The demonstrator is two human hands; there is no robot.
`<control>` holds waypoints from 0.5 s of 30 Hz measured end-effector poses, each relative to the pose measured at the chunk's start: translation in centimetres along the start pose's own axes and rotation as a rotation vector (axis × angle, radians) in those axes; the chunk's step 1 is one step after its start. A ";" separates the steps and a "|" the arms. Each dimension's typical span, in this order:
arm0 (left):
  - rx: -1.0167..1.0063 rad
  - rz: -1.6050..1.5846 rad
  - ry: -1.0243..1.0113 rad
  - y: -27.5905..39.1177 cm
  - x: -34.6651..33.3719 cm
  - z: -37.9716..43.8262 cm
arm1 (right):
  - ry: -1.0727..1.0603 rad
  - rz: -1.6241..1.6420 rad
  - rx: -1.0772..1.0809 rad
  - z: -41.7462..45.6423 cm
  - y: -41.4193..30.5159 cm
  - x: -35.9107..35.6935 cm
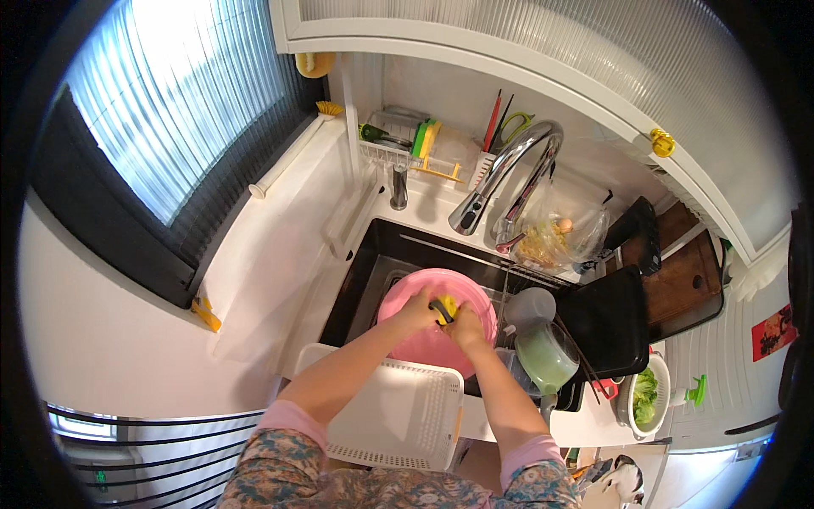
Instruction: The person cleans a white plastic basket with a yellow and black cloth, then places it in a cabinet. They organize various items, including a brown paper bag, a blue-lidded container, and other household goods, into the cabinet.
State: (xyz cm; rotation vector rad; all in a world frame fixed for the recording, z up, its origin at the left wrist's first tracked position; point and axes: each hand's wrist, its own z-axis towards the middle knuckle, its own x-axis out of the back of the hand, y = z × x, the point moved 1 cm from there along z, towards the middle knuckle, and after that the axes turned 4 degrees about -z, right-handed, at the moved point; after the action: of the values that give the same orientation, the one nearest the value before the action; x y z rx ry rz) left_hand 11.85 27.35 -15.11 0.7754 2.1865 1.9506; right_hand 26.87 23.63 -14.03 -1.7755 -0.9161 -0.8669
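A round pink plastic basin (400, 347) stands in the dark sink (346, 318). Over the basin, a small yellow object with a dark curved band or handle (447, 306) sits between my hands; its exact kind is hard to tell. My left hand (418, 310) grips it from the left. On its other side, the fingers of my right hand (466, 327) close on its lower right part. My fingers partly cover the object. Close to me, under my left forearm, lies a white perforated plastic basket (388, 413) across the sink's front edge.
A chrome faucet (474, 213) arches behind the basin. To the right are a green-tinted pot (547, 356), a black tray (601, 327) and a white colander (664, 388) of leafy greens. A clear bag of scraps (559, 232) sits behind. A cabinet door (483, 48) hangs above.
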 end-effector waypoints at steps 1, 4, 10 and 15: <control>0.025 -0.003 0.032 -0.1 -0.1 -0.1 | 0.068 0.044 0.030 -0.3 0.6 -0.6; 0.158 -0.180 0.103 2.1 0.3 -2.0 | 0.203 0.187 0.141 -1.8 -0.1 -0.2; -0.074 -0.645 0.092 4.0 2.0 -3.9 | 0.147 0.631 0.476 -5.3 -1.2 2.4; -0.256 -0.658 -0.092 7.5 5.1 -6.9 | 0.256 0.632 0.390 -7.4 -2.9 5.5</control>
State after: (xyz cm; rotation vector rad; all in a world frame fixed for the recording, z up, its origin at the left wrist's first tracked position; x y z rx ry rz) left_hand 6.83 23.79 -5.52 0.0777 1.7692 1.7407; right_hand 25.79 18.69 -5.76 -1.4367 -0.2901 -0.4467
